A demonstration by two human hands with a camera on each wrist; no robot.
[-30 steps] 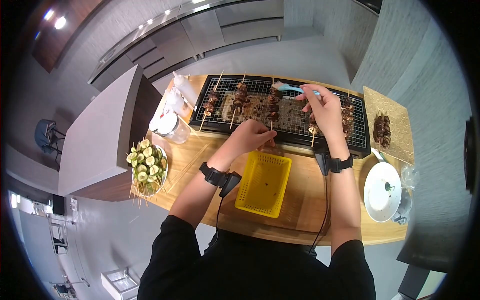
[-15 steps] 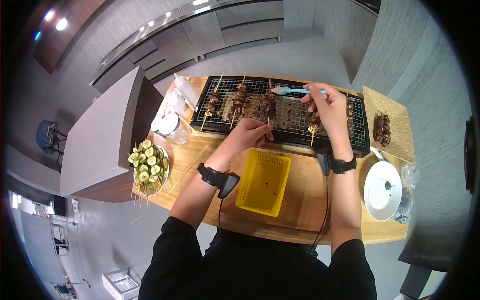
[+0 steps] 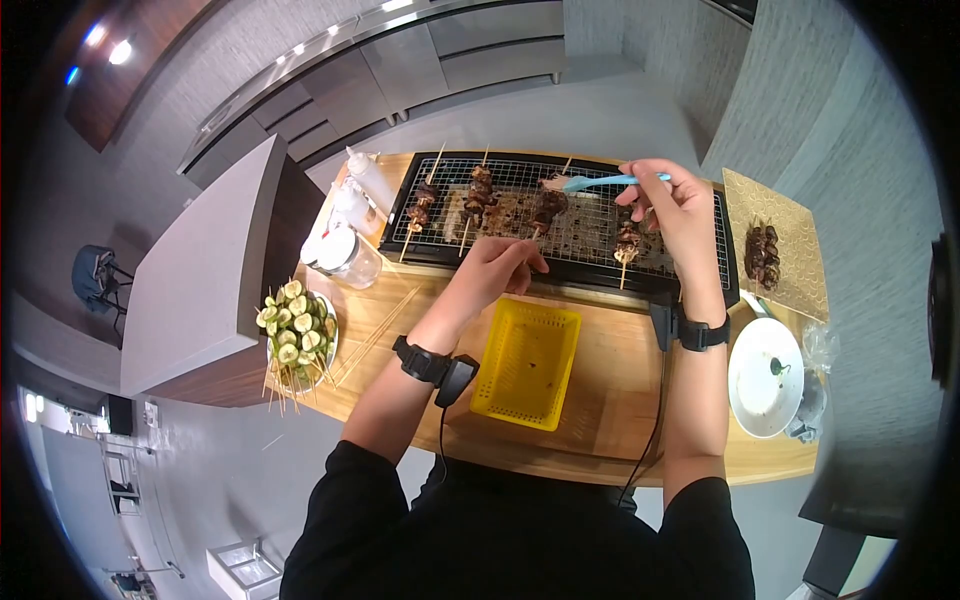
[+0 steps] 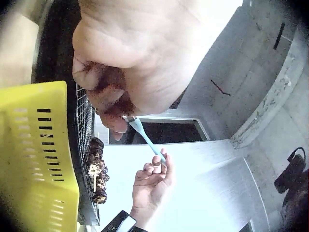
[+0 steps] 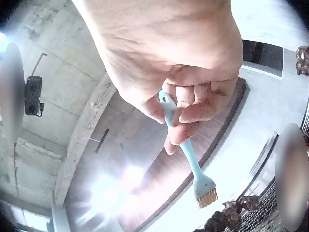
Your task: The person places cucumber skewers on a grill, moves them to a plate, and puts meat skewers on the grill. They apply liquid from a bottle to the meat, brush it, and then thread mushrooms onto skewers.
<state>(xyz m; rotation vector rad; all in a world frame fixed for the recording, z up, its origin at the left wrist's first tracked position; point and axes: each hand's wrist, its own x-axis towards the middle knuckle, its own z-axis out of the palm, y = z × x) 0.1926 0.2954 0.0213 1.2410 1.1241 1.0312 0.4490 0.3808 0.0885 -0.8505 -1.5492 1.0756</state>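
Note:
My left hand [image 3: 492, 270] pinches the near end of a meat skewer [image 3: 548, 210] on the black grill [image 3: 600, 275]; its fingers hide the stick's tip. This skewer lies slantwise, far end to the right. In my right hand [image 3: 688, 212] is a light-blue basting brush [image 3: 605, 182], gripped by the handle. The brush's bristles are at the upper part of the meat. The right wrist view shows the brush [image 5: 190, 154] pointing down, bristles close over browned meat [image 5: 231, 212]. Other meat skewers [image 3: 480, 195] lie on the grill rack to both sides.
A yellow basket [image 3: 527, 365] stands in front of the grill. To the left are sauce bottles [image 3: 370, 180], a glass jar [image 3: 352, 258] and a plate of cucumber skewers [image 3: 298, 325]. At the right are a gold board [image 3: 800, 245] with skewers and a white bowl [image 3: 765, 390].
The held skewer's far end has swung to the right. My right hand has shifted right, and the brush's bristles have come slightly nearer. The left hand stays almost in place.

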